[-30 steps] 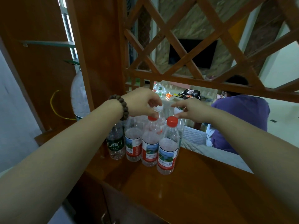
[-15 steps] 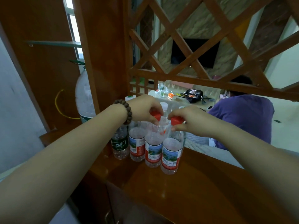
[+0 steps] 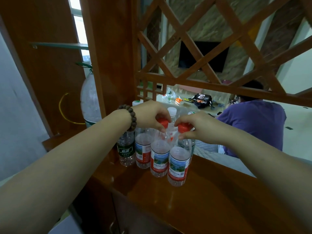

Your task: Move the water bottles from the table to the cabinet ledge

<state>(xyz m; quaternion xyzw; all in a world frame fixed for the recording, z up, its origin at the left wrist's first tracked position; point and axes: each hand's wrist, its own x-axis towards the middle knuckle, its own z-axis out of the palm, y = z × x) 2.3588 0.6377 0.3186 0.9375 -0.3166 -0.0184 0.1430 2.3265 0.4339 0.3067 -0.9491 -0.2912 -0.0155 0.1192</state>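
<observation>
Where the bottles are: a tight bunch of water bottles stands upright on the cabinet ledge (image 3: 211, 191), near its back edge, next to the wooden post (image 3: 109, 56).
Left hand: the left hand (image 3: 150, 114) pinches the red cap of the left front bottle (image 3: 159, 157) with its fingertips.
Right hand: the right hand (image 3: 200, 127) pinches the red cap of the right front bottle (image 3: 179, 164), thumb under the cap rim.
How they touch: the two front bottles stand side by side, and they look like they touch.
How they feel: thin clear plastic, soft if you squeeze it. They look nearly empty, so I think they are light and tip over easily.
Where to hold: the cap and neck are hard and good for a small pinch. The middle with the label is better for a full hand.
Behind: a green-label bottle (image 3: 126, 149) and more bottles stand close, so bumps can knock them.
</observation>
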